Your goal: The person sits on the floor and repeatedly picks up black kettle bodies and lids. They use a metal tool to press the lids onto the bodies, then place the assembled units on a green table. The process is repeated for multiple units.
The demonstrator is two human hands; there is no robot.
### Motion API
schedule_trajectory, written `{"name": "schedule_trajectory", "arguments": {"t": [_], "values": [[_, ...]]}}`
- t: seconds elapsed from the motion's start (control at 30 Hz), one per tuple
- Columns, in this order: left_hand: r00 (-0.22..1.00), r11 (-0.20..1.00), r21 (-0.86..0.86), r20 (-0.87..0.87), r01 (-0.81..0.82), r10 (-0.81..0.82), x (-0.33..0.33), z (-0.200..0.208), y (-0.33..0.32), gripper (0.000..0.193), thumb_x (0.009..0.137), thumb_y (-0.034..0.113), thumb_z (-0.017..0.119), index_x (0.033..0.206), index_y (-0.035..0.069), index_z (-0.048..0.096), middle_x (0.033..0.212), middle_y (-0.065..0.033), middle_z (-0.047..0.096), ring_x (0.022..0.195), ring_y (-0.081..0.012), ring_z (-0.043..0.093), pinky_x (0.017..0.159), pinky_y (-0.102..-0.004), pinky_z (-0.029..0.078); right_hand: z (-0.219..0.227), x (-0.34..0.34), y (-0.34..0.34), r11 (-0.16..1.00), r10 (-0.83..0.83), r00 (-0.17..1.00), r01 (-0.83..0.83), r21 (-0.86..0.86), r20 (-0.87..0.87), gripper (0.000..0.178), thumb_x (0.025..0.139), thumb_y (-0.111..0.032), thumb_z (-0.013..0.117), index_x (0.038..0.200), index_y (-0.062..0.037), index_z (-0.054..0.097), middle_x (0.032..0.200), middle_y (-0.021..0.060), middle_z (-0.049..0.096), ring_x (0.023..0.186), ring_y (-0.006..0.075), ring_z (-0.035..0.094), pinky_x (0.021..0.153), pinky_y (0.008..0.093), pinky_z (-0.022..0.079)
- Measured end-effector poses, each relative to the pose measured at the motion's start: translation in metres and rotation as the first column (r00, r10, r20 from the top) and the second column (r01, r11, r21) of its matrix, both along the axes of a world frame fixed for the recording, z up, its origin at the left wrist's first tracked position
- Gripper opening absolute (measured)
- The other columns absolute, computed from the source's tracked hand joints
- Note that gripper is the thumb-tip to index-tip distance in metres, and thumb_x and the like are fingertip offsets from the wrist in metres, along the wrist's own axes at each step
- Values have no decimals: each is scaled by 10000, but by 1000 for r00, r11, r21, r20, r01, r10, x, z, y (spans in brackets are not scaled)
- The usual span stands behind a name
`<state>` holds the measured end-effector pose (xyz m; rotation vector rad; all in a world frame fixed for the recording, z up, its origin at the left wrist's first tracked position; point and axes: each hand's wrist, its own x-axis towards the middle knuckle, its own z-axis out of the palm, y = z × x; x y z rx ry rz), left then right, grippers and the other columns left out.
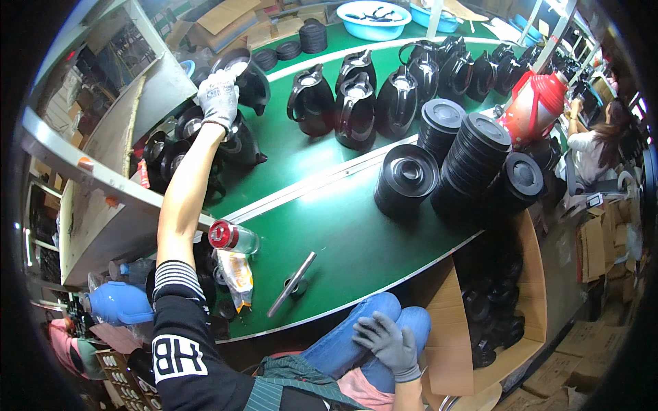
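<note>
My left arm stretches to the far left of the green table. My left hand [219, 99], in a grey-white glove, is closed on a tilted black jug [253, 83] with a spout; part of its grip is hidden. Below that hand stand more black jugs [240, 142], close together. My right hand [391, 346], in a grey glove, hangs over my jeans with its fingers apart and nothing in it. Several glossy black jugs with handles [356, 113] stand in rows across the table's far side.
Stacks of round black lids [473, 154] stand at the table's right, near a red-and-white flask [534, 106]. An open carton [452, 335] holds black parts. A red-capped jar [235, 237] and a metal rod [292, 283] are nearer me. A person [603, 140] sits far right.
</note>
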<state>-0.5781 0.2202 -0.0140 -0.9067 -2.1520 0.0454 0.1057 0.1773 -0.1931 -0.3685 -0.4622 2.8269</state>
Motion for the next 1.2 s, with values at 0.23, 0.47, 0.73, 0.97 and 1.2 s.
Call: {"name": "schedule_trajectory", "arguments": {"t": [0.23, 0.47, 0.73, 0.97, 1.2], "values": [[870, 865, 111, 18, 489, -493, 129, 136, -96, 317, 817, 68, 807, 1128, 121, 772, 1052, -121, 720, 1013, -353, 709, 889, -450, 561, 69, -32, 3, 768, 4, 983, -119, 630, 181, 571, 1148, -357, 459, 1539, 53, 531, 1494, 177, 630, 1411, 277, 584, 1219, 415, 426], [556, 631, 27, 445, 775, -702, 301, 167, -190, 254, 796, 71, 838, 1031, 116, 752, 971, -85, 701, 925, -323, 709, 820, -441, 575, 210, -110, 19, -571, -277, 877, 177, 801, -392, 764, 897, -274, 834, 1571, -79, 531, 1546, 201, 550, 1382, 424, 548, 1150, 541, 455], [276, 397, 85, 587, 914, -761, 401, 112, -245, 247, 840, 124, 784, 1081, 171, 763, 1040, -34, 712, 1086, -272, 708, 1012, -475, 563, 215, -54, -27, -530, -139, 971, 91, 843, -193, 476, 731, -102, 926, 1123, -92, 657, 1487, 169, 634, 1410, 403, 587, 1121, 497, 523], [241, 827, 471, 802, 308, -546, 377, -13, -293, 665, 888, -39, 739, 1527, -39, 553, 1535, -197, 595, 1466, -290, 538, 1241, -397, 389, 181, -6, -54, -267, -506, 827, 119, 956, -244, 495, 719, -52, 969, 1120, -19, 681, 1411, 198, 695, 1269, 317, 708, 1022, 389, 586], [-314, 666, 745, 623, -41, -717, 405, -134, -302, 627, 969, 56, 757, 1555, 9, 538, 1537, -148, 612, 1439, -246, 558, 1221, -391, 424, 179, -31, -68, 59, -414, 896, 201, 978, -159, 516, 701, 89, 943, 1133, -5, 677, 1499, 243, 633, 1371, 300, 631, 1130, 404, 505]]}}
